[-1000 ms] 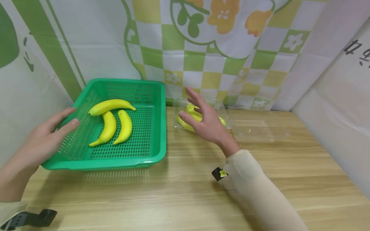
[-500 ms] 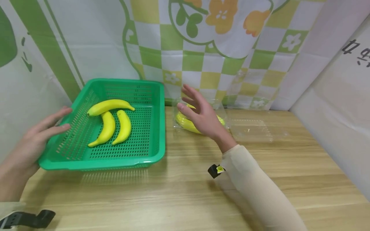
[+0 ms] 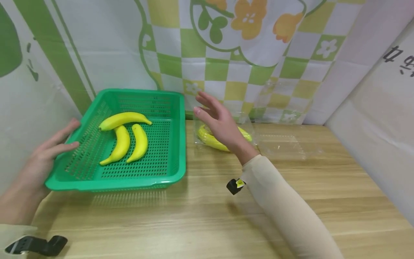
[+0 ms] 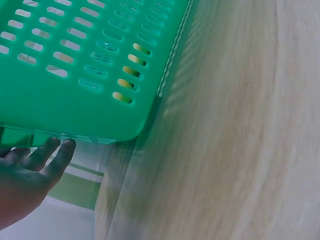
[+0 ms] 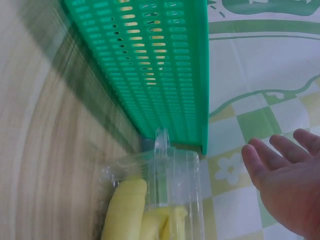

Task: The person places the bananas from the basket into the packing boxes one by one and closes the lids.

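In the head view, my left hand is at the left rim of a green perforated plastic basket; its fingers and thumb are extended. The left wrist view shows fingertips right at the rim's edge. Inside the basket lie a banana across the back and two smaller bananas, one a banana to the right. My right hand, fingers spread, is raised over a clear plastic clamshell box and holds nothing. Yellow bananas show inside the box, partly hidden by my hand in the head view.
The box's transparent lid lies folded out to the right on the wooden table. A checked, flower-printed cloth hangs right behind the basket and box. White sheets close off the sides.
My right hand has shifted a little left and up, uncovering more of the box. My left hand has drawn back leftward from over the basket to its rim. The bananas stay put.
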`<state>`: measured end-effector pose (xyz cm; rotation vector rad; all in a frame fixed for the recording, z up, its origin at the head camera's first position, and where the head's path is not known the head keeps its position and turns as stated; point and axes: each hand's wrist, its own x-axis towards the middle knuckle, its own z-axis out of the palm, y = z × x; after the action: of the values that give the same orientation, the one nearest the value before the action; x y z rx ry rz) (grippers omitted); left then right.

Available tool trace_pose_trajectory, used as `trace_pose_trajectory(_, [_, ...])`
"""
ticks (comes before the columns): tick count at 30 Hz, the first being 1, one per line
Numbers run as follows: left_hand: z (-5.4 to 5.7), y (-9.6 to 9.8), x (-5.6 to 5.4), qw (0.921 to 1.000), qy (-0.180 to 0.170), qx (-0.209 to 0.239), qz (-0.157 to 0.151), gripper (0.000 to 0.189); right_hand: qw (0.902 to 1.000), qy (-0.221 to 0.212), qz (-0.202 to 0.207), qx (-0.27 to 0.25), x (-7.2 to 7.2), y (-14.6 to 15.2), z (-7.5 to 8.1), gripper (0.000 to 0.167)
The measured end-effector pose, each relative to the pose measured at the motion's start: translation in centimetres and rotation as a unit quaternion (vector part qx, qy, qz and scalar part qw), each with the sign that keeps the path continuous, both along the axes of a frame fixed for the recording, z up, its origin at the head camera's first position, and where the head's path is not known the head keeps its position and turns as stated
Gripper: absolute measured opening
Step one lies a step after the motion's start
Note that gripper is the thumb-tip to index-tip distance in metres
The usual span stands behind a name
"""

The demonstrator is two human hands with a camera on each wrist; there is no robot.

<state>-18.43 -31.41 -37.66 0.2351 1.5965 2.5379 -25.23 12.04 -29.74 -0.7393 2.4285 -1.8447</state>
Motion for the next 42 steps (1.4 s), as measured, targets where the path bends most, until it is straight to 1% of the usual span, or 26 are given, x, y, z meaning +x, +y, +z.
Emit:
trace_pose_trajectory(3, [-0.1,0.2,-0.1,0.9989,0.001,-0.045,0.016,0.055,1.0000,-0.001,-0.001,-0.001,-0.2,-0.4,0.3,0.059])
trace_pose_trajectory(5, [0.0,0.5,-0.2,0.9945,0.004,-0.098,0.038,0.054,1.0000,-0.006,-0.001,-0.005,-0.3,-0.7,0.4,0.059])
trace_pose_trajectory(7, [0.1,0.7,-0.2,0.9920,0.000,-0.117,0.049,0.054,0.9998,-0.011,0.002,-0.016,-0.5,-1.0,0.6,0.059])
trace_pose_trajectory(9, [0.2,0.8,-0.1,0.9915,-0.004,-0.119,0.052,0.054,0.9996,-0.014,0.004,-0.025,-0.7,-1.4,0.7,0.059])
trace_pose_trajectory(10, [0.3,0.8,-0.1,0.9922,-0.005,-0.113,0.051,0.053,0.9994,-0.016,0.006,-0.028,-0.7,-1.6,0.8,0.059])
trace_pose_trajectory(12, [0.4,0.7,-0.1,0.9951,-0.012,-0.088,0.043,0.053,0.9992,-0.019,0.010,-0.034,-0.8,-1.9,0.9,0.058])
trace_pose_trajectory(14, [0.4,0.7,0.0,0.9945,-0.010,-0.094,0.045,0.053,0.9991,-0.022,0.012,-0.035,-0.9,-2.3,1.1,0.058])
trace_pose_trajectory(16, [0.4,0.6,0.1,0.9920,-0.003,-0.116,0.050,0.053,0.9988,-0.026,0.015,-0.039,-1.1,-2.8,1.4,0.058])
trace_pose_trajectory(19, [0.4,0.6,0.2,0.9823,0.009,-0.177,0.062,0.055,0.9980,-0.031,0.022,-0.050,-1.3,-3.7,1.8,0.058])
trace_pose_trajectory(20, [0.4,0.6,0.2,0.9737,0.016,-0.216,0.069,0.056,0.9979,-0.032,0.023,-0.051,-1.4,-4.1,1.9,0.058])
trace_pose_trajectory(23, [0.5,0.7,0.4,0.9429,0.032,-0.320,0.085,0.057,0.9976,-0.035,0.029,-0.053,-1.8,-5.2,2.3,0.058])
trace_pose_trajectory(24, [0.6,0.7,0.5,0.9363,0.031,-0.339,0.087,0.057,0.9975,-0.037,0.031,-0.052,-1.9,-5.6,2.4,0.059])
trace_pose_trajectory(26, [0.7,0.9,0.5,0.9170,0.035,-0.386,0.094,0.058,0.9974,-0.042,0.033,-0.048,-2.0,-6.2,2.6,0.059])
trace_pose_trajectory(30, [0.9,1.0,0.6,0.9138,0.038,-0.392,0.097,0.058,0.9969,-0.054,0.033,-0.046,-2.3,-7.5,3.1,0.057])
trace_pose_trajectory(31, [0.8,1.0,0.6,0.9099,0.043,-0.400,0.100,0.058,0.9969,-0.056,0.032,-0.045,-2.3,-7.8,3.1,0.057])
trace_pose_trajectory(33, [0.8,1.0,0.5,0.9099,0.042,-0.399,0.103,0.058,0.9968,-0.062,0.029,-0.041,-2.4,-8.5,3.3,0.056])
trace_pose_trajectory(36, [0.8,0.9,0.5,0.9074,0.043,-0.404,0.107,0.058,0.9962,-0.076,0.026,-0.035,-2.5,-9.3,3.5,0.057])
trace_pose_trajectory(39, [0.8,0.9,0.4,0.9065,0.044,-0.407,0.104,0.059,0.9954,-0.087,0.025,-0.031,-2.6,-10.1,3.5,0.058])
trace_pose_trajectory(42, [0.6,0.7,0.3,0.9028,0.049,-0.415,0.100,0.059,0.9949,-0.094,0.020,-0.031,-2.9,-10.8,3.4,0.058])
